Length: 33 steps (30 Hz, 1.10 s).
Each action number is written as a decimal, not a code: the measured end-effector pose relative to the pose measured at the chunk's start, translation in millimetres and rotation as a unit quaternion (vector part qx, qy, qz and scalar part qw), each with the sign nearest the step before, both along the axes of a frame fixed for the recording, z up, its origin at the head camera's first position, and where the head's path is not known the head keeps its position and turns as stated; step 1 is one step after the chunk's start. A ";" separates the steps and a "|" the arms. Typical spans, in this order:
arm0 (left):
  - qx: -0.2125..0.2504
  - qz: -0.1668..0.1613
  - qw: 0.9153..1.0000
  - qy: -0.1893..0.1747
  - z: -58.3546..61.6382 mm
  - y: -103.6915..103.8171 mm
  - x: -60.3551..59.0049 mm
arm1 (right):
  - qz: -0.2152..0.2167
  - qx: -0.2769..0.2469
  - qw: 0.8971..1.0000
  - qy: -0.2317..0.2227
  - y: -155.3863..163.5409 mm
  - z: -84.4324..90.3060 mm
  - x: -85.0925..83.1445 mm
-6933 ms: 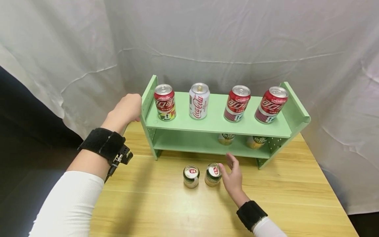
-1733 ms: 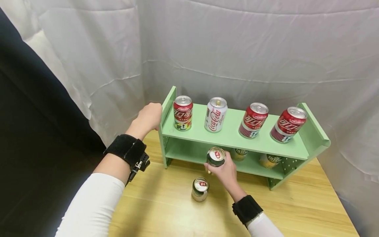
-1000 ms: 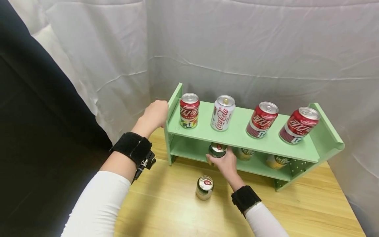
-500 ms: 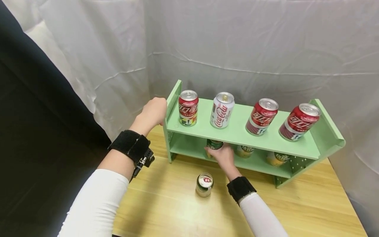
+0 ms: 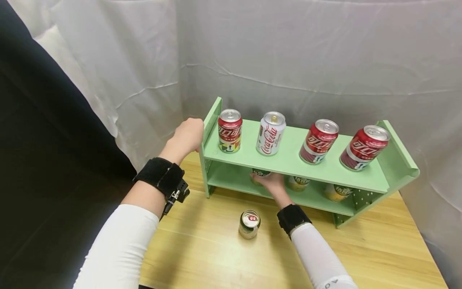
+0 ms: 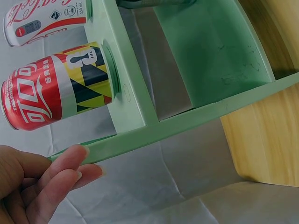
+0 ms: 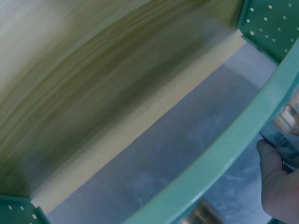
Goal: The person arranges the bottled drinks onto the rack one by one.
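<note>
My left hand (image 5: 186, 136) holds the upper left side panel of a green two-tier shelf (image 5: 249, 138); in the left wrist view its fingers (image 6: 70, 161) lie round the panel edge. Under the upper board, my right hand (image 5: 275, 185) grips a dark green and gold drink can (image 5: 260, 173) on the left half of the lower tier. The can's top is hidden by the board. In the right wrist view the thumb (image 7: 269, 161) lies along the can. A matching can (image 5: 249, 224) stands upright on the wooden table in front of the shelf.
Two more green and gold cans (image 5: 298, 183) stand on the lower tier, right of my right hand. The upper tier bears a red can (image 5: 229, 131) at left, a white Coca-Cola can (image 5: 271, 133), and two red cans (image 5: 319, 141) farther right. A grey curtain (image 5: 306, 52) hangs behind.
My right hand took one of the two table cans, lifted it and moved it forward into the lower tier, under the upper board. My left hand has stayed on the side panel.
</note>
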<state>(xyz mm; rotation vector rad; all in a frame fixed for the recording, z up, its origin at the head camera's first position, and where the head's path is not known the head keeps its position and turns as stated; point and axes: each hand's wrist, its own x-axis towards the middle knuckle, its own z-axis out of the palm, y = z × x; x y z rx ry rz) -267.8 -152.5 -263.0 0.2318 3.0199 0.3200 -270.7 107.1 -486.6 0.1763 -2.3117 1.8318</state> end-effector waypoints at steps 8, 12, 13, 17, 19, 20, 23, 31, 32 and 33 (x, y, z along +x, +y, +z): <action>0.000 0.001 1.000 0.003 0.9 6.6 -2.0 | 0.001 -0.037 0.999 -0.011 1.8 11.2 7.4; -0.006 0.001 1.000 0.008 2.7 8.7 -3.4 | 0.005 -0.053 0.999 0.008 0.7 24.5 13.9; -0.006 0.004 1.000 0.007 3.0 8.7 -3.8 | 0.004 -0.051 0.999 0.012 1.0 22.5 13.1; -0.004 0.014 1.000 0.003 3.7 6.0 -5.2 | -0.006 -0.050 0.999 0.016 3.0 12.1 7.2; -0.002 0.016 1.000 0.003 3.9 4.3 -5.2 | -0.015 -0.045 0.999 0.016 3.9 6.4 4.7; -0.002 0.016 1.000 0.003 4.0 3.5 -5.0 | -0.019 -0.040 0.999 0.010 3.9 7.0 5.8; -0.001 0.014 1.000 0.003 3.7 2.5 -3.7 | -0.029 -0.017 0.999 -0.001 3.0 6.0 10.7; -0.002 0.013 1.000 -0.004 0.3 2.1 -0.6 | -0.051 0.054 0.997 0.000 1.8 4.3 40.5; -0.002 0.014 1.000 -0.004 -0.2 1.8 0.2 | -0.053 0.060 0.997 -0.001 2.2 3.8 44.0; -0.003 0.014 1.000 -0.004 -0.4 1.8 1.1 | -0.055 0.064 0.996 -0.001 2.6 3.6 47.4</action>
